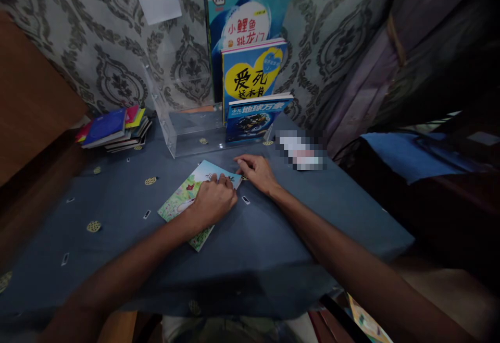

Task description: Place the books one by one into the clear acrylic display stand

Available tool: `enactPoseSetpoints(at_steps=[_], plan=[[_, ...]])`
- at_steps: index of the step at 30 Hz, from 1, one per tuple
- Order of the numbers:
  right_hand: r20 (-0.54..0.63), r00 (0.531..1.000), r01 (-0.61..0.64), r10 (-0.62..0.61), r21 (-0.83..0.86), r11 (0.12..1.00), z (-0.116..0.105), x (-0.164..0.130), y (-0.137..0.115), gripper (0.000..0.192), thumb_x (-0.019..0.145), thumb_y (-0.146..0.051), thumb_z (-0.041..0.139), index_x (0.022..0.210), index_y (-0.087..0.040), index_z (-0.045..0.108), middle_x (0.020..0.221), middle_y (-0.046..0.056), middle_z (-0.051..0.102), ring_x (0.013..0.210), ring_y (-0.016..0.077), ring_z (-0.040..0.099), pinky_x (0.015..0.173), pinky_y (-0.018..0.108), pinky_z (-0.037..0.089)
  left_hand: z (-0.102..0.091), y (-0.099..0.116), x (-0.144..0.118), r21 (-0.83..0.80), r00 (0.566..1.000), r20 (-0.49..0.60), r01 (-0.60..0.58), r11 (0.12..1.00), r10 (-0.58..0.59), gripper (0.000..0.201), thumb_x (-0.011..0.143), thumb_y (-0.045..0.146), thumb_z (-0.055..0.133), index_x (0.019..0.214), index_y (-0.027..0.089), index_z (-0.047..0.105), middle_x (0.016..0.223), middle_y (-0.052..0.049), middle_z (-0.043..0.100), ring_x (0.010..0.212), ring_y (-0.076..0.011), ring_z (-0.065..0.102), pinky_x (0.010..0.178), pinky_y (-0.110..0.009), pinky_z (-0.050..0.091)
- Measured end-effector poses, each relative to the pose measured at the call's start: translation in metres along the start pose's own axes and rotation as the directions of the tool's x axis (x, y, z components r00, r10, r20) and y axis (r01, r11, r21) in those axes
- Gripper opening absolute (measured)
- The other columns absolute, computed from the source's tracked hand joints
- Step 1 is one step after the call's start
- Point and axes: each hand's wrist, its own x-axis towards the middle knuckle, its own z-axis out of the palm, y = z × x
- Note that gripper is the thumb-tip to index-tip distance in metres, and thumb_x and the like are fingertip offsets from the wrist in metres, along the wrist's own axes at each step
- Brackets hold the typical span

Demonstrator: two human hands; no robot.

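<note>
Left hand (pixel 213 200) presses on a thin picture book (pixel 183 197) mid-table; right hand (pixel 255 172) touches its far corner; book stack (pixel 113 129) at far-left corner.

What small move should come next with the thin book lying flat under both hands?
Probably lift the book's far right corner. The thin book lies flat on the blue cloth, the left hand presses on top of it, and the right hand fingers touch that corner edge, so no grip is under it yet.
</note>
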Motion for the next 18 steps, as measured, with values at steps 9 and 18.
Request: enactPoseSetpoints(at_steps=[9, 18], plan=[[-0.052, 0.997, 0.057, -0.056, 0.020, 0.998, -0.003, -0.005, -0.010, 0.031, 0.092, -0.029, 0.048, 0.101, -0.017, 0.075, 0.067, 0.002, 0.074, 0.064, 0.0183, 0.068, 0.067, 0.028, 0.051, 0.004, 0.003, 0.000, -0.017, 0.999, -0.037, 0.032, 0.999, -0.033, 0.033, 0.101, 0.025, 0.042, 0.113, 0.006, 0.067, 0.111, -0.024, 0.067, 0.105, -0.0338, 0.063, 0.076, -0.042, 0.056], [0.048, 0.993, 0.114, -0.105, -0.264, 0.958, -0.002, -0.011, -0.017, 0.034, 0.093, -0.036, 0.046, 0.075, -0.020, 0.070, 0.050, -0.001, 0.061, 0.051, 0.0161, 0.057, 0.055, 0.027, 0.036, 0.001, -0.016, -0.002, -0.042, 0.999, -0.040, -0.024, 0.999, 0.023, 0.037, 0.104, 0.038, 0.042, 0.110, 0.013, 0.069, 0.111, -0.014, 0.070, 0.104, -0.0302, 0.065, 0.081, -0.040, 0.055]])
